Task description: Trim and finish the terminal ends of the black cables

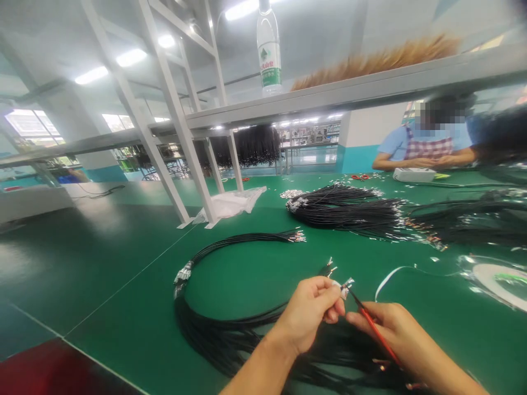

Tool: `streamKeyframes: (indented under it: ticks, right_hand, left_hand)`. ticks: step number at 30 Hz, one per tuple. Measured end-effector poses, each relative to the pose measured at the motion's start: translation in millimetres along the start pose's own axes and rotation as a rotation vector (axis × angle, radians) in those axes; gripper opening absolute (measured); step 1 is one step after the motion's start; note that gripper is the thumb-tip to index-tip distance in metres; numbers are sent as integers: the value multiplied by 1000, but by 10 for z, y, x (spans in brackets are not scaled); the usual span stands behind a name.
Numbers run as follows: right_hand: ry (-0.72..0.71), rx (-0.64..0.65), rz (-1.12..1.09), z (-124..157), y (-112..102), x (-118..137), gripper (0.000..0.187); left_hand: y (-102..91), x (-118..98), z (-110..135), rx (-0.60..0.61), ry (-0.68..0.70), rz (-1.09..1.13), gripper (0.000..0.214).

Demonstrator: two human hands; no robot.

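Observation:
My left hand (315, 307) is closed in a pinch on the end of a black cable (344, 286), where a small white and silvery piece shows between thumb and fingers. Wrapped in my right hand (391, 329) is a slim red-handled tool (379, 336). Its dark narrow tip reaches to the cable end; the exact kind of tool I cannot make out. Below both hands a bundle of black cables (214, 334) curves over the green table, with silvery tape around it on the left. More bare wire ends (329, 269) stick out behind my left fingers.
Thick cable bundles (349, 211) lie farther back. A white tape roll (494, 280) is at the right. White shelf posts (177, 109) stand on the table (135, 285) beside a plastic bag (234, 203). A bottle (269, 60) is on the shelf. Another person (428, 148) sits opposite.

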State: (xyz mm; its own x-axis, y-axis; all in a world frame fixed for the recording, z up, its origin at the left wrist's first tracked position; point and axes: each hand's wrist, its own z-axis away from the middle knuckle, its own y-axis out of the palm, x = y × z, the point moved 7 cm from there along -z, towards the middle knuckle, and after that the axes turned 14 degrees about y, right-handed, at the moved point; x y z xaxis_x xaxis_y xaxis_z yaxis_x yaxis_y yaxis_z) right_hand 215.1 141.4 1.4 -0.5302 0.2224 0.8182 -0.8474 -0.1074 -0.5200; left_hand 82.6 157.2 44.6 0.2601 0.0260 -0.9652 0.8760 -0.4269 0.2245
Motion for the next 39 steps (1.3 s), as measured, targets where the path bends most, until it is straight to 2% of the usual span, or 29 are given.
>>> streamKeyframes:
  ticks: [3,8,11,15,18,26,29,33,35,39]
  right_hand:
    - [28,-53,-17,-39,-96,-9,45]
    - [71,-77,-291,-17,-232,6,40]
    - [76,-64,-495,38,-236,54,48]
    - [89,-19,-637,60,-162,95,41]
    - [88,-1,-684,65,-127,107,37]
    - [112,-84,-764,126,-117,78,31]
    - [108,-73,-755,133,-114,82,30]
    - [86,6,-725,135,-95,107,29]
    - [89,38,-720,129,-99,100,31]
    - [123,-21,-737,109,-199,25,38]
  left_hand:
    - [5,-41,-17,69,-38,82,38]
    - [-4,-40,-12,14,14,24,35]
    - [32,22,-2,6,36,-45,34]
    - [57,63,-13,8,87,-126,25]
    - [51,73,-23,8,119,-184,17]
    - [58,65,22,-7,181,-292,8]
    - [63,67,27,14,130,-277,12]
    - [131,103,45,180,-31,-181,31]
    - [154,104,56,228,-60,-167,34]
    - [93,26,38,96,76,-279,17]
